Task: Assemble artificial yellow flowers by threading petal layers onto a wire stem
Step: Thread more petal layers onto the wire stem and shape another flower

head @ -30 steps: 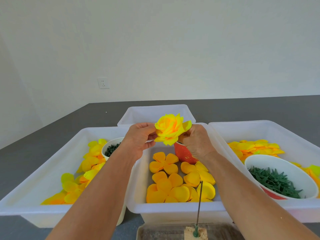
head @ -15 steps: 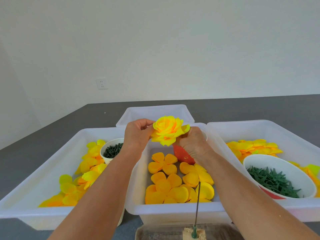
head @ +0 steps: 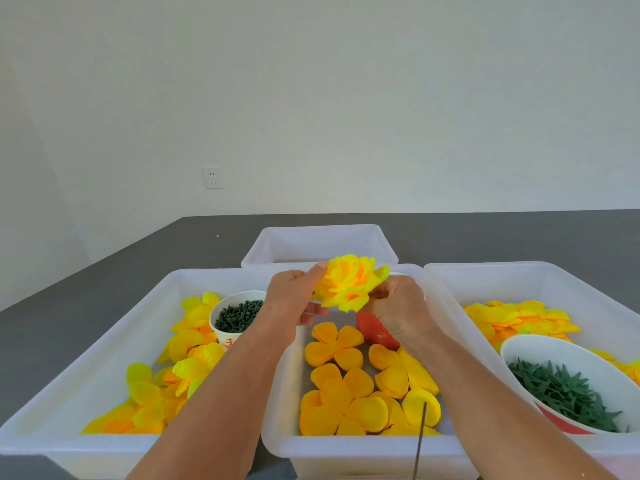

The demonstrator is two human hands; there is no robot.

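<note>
Left hand pinches the flower at its left edge, thumb up top against the outer petals. Right hand is curled in under the bloom's right side; I read it as gripping the base, but its fingertips are hidden, so I can't confirm what they hold. The flower is in the air, above the far end of the middle tray, over the loose orange petal layers.

I'd judge this a seat-and-fluff step. Keep the pinch light and push from the base, not the petal tips. The wire stem stands upright near the front edge, well apart from the hands.

Bowl of green pieces sits in the right tray, cup of dark bits in the left.
</note>
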